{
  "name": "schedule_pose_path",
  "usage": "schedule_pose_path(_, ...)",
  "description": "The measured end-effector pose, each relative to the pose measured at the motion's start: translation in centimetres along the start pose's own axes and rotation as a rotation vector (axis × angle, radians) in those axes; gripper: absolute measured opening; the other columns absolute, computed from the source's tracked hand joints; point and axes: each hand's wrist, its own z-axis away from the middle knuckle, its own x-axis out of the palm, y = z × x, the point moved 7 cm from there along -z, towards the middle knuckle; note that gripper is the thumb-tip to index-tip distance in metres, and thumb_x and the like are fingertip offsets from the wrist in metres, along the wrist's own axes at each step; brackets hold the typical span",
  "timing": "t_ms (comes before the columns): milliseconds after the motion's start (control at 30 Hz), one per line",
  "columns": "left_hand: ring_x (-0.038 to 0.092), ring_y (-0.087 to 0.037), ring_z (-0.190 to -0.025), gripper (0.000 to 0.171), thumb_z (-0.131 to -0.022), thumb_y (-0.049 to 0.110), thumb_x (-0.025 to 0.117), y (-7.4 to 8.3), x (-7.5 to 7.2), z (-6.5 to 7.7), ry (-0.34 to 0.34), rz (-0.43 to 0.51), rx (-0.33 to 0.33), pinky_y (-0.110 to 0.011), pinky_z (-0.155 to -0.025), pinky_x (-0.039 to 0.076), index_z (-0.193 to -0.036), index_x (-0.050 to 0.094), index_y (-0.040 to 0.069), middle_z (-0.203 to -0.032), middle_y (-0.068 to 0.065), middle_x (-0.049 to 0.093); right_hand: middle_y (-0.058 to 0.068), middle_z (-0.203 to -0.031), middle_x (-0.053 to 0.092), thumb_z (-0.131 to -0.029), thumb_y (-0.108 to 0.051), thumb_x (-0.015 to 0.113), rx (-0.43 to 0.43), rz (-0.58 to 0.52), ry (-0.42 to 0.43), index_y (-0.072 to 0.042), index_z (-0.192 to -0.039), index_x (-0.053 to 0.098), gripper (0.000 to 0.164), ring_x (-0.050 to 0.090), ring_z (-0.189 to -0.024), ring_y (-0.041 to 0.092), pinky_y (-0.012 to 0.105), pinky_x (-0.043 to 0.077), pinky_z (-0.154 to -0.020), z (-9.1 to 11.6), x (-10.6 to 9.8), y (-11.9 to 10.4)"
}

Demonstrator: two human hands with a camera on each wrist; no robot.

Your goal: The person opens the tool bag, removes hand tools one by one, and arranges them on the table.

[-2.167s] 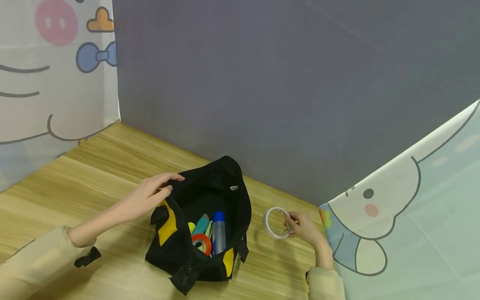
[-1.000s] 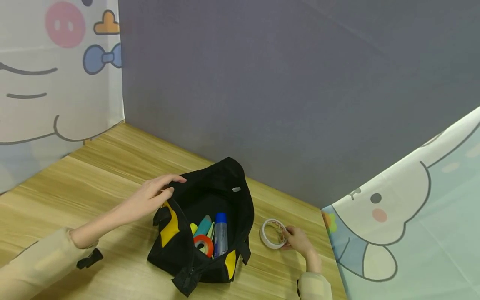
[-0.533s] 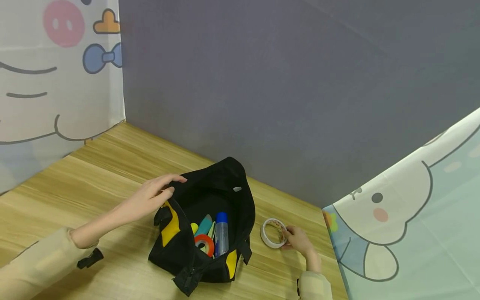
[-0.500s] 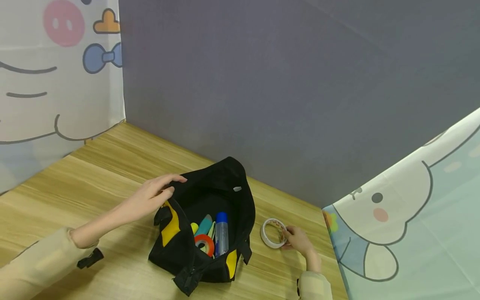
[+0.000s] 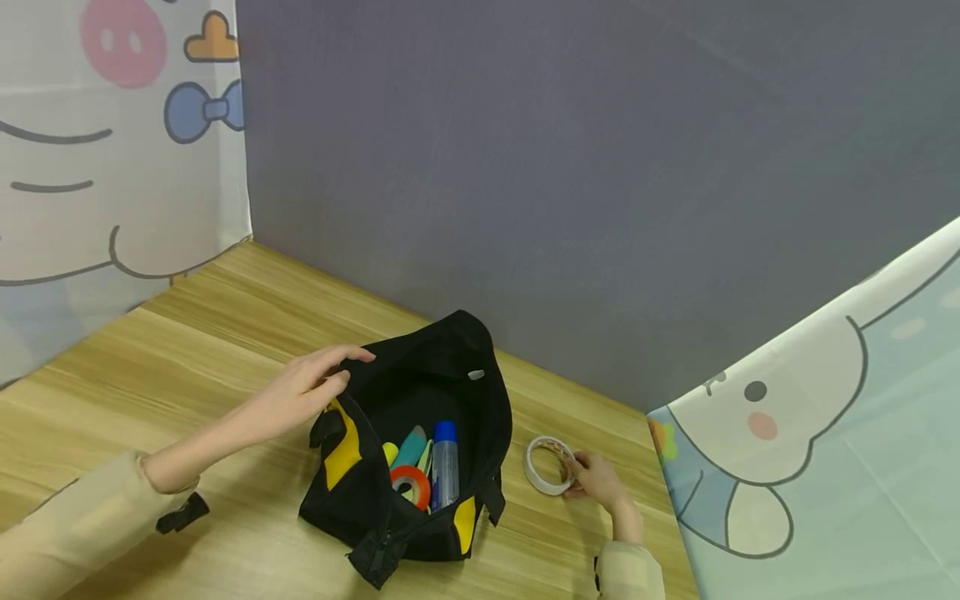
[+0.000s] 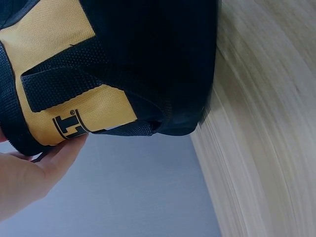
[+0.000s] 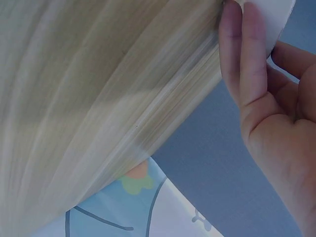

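A black tool bag with yellow panels stands on the wooden table, its mouth spread wide. My left hand grips its left rim; in the left wrist view the fingers lie against the bag's outside. Inside are a clear tube with a blue cap, a teal tool, an orange-red tape roll and a small yellow item. To the right of the bag, my right hand pinches a white tape roll by its right side, low over the table.
A grey wall rises behind the table, with cartoon-printed cloth at the right and more printed cloth at the left. A black strap with a buckle hangs at the bag's front.
Since the oldest frame, my right hand has come down towards the table with the white tape roll; over the last second it stays nearly still. My left hand keeps its grip on the bag.
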Motion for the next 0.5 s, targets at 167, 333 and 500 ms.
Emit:
schedule_pose_path(167,0.035,-0.003,-0.050,0.033,-0.096,0.011,0.044,-0.07,0.02,0.05,-0.002,0.003,0.001,-0.021,-0.050,0.036,-0.127,0.053,0.016,-0.112,-0.006,0.061,0.015,-0.083,0.064,-0.098,-0.016,0.044,0.001,0.072,0.055,0.010,-0.108,0.057,0.030,0.066,-0.070,0.023,0.035,0.056,-0.065,0.01,-0.17,-0.13)
schedule_pose_path(333,0.034,-0.003,-0.049,0.033,-0.096,0.011,0.044,-0.12,0.08,0.07,-0.004,0.012,0.002,-0.021,-0.049,0.035,-0.128,0.052,0.015,-0.121,-0.009,0.059,0.014,-0.079,0.063,-0.097,-0.013,0.045,-0.003,0.116,0.098,0.010,-0.104,0.058,0.028,0.066,-0.065,0.024,0.035,0.056,-0.062,0.15,-0.10,-0.53)
schedule_pose_path(500,0.035,-0.003,-0.051,0.033,-0.096,0.010,0.045,-0.07,0.10,0.14,0.000,0.008,0.004,-0.021,-0.050,0.036,-0.128,0.053,0.015,-0.122,-0.009,0.059,0.015,-0.077,0.063,-0.097,-0.011,0.045,0.013,0.127,0.118,0.010,-0.102,0.059,0.025,0.065,-0.063,0.022,0.034,0.056,-0.059,0.26,0.05,-0.60)
